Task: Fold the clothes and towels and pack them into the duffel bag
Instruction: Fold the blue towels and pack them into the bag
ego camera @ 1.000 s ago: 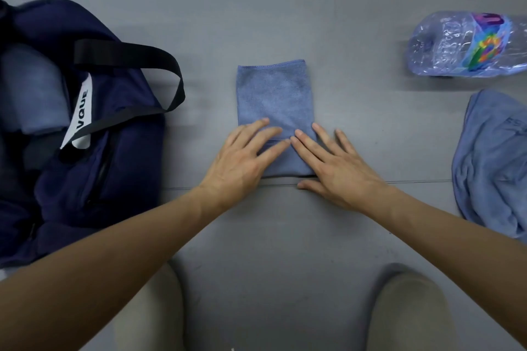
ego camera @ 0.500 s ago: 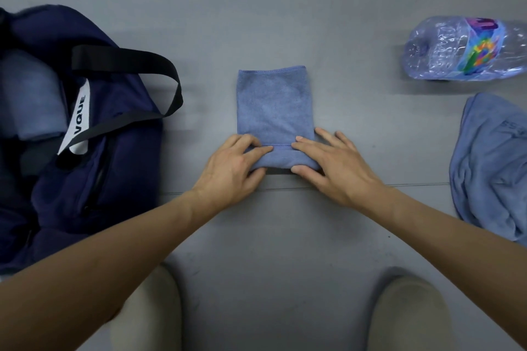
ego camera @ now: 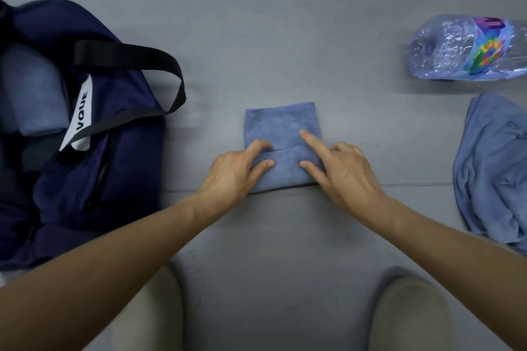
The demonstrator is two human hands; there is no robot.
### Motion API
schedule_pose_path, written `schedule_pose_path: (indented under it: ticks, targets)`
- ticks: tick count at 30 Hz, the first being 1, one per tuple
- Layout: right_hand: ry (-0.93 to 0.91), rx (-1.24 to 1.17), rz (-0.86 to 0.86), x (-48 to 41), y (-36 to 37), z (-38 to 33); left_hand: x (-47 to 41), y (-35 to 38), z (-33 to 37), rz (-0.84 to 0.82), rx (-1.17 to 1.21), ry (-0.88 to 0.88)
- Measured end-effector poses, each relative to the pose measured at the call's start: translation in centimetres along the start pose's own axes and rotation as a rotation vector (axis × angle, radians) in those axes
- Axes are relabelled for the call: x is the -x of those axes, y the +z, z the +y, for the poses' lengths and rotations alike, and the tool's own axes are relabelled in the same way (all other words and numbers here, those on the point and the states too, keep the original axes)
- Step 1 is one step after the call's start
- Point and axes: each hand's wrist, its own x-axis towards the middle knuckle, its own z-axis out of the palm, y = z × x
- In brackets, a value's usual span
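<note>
A small blue towel (ego camera: 281, 125) lies folded on the grey floor in the middle, its near end turned up into a flap. My left hand (ego camera: 233, 171) pinches the flap's left side between thumb and fingers. My right hand (ego camera: 342, 171) pinches the flap's right side, its index finger stretched out over the towel. The navy duffel bag (ego camera: 94, 174) lies open at the left with a black strap and a white label; a folded light blue cloth (ego camera: 31, 94) sits inside it. A crumpled blue cloth (ego camera: 496, 177) lies at the right edge.
A clear plastic bottle (ego camera: 450, 48) with a colourful label lies on its side at the upper right. My two knees in pale trousers (ego camera: 410, 313) are at the bottom. A thin seam in the floor runs under the towel's near edge.
Both hands went from lying flat on the towel to pinching its near end and rolling it away from me. The folded flap is now wider, and the towel looks shorter.
</note>
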Motion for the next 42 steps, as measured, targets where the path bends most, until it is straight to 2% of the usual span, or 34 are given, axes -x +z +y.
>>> schedule_pose_path:
  ticks: [3, 6, 8, 10, 12, 13, 15, 19, 25, 31, 34, 37, 40, 42]
  targets:
    - [-0.173, 0.146, 0.16, 1.2, 1.3, 0.8, -0.5, -0.1, 0.4, 0.01, 0.011, -0.05]
    - [-0.238, 0.253, 0.176, 1.5, 2.0, 1.5, -0.9, -0.3, 0.7, -0.016, 0.007, -0.119]
    - [-0.258, 0.273, 0.13, 1.3, 2.0, 1.8, -0.8, -0.3, 0.5, 0.041, -0.06, -0.1]
    - [-0.218, 0.262, 0.018, 1.2, 1.7, 2.0, -0.6, -0.1, 0.1, 0.169, -0.177, 0.085]
    - [-0.192, 0.263, -0.095, 1.3, 1.4, 2.2, -0.8, 0.6, -0.5, 0.288, -0.315, 0.376]
    - [-0.192, 0.27, -0.122, 1.3, 1.3, 2.3, -0.8, 0.8, -0.6, 0.293, -0.343, 0.492]
    - [-0.181, 0.261, -0.131, 1.3, 1.4, 2.3, -0.5, 1.3, -1.1, 0.214, -0.332, 0.553]
    - [-0.153, 0.228, -0.12, 1.1, 1.2, 1.9, 0.4, 2.0, -2.3, 0.058, -0.295, 0.429]
    - [-0.242, 0.247, -0.071, 0.6, 0.3, 1.1, -0.7, -0.6, -0.5, 0.047, -0.148, 0.311]
    - [-0.267, 0.064, -0.043, -0.3, -0.3, 1.9, -0.5, -0.7, -0.7, 0.058, 0.014, 0.197]
    - [-0.204, -0.004, -0.109, -0.6, -1.0, 1.7, -0.6, -1.0, -0.5, -0.004, 0.066, 0.109]
    - [-0.078, 0.027, -0.193, -1.1, -1.7, 1.1, -0.7, -1.4, -0.7, -0.064, 0.149, -0.052]
    - [0.001, 0.064, -0.225, -1.9, -1.5, 0.2, -1.1, -1.5, -0.3, -0.055, 0.173, -0.179]
    - [0.003, 0.085, -0.188, -2.6, -1.7, -0.2, -1.6, -1.6, 0.4, -0.023, 0.144, -0.233]
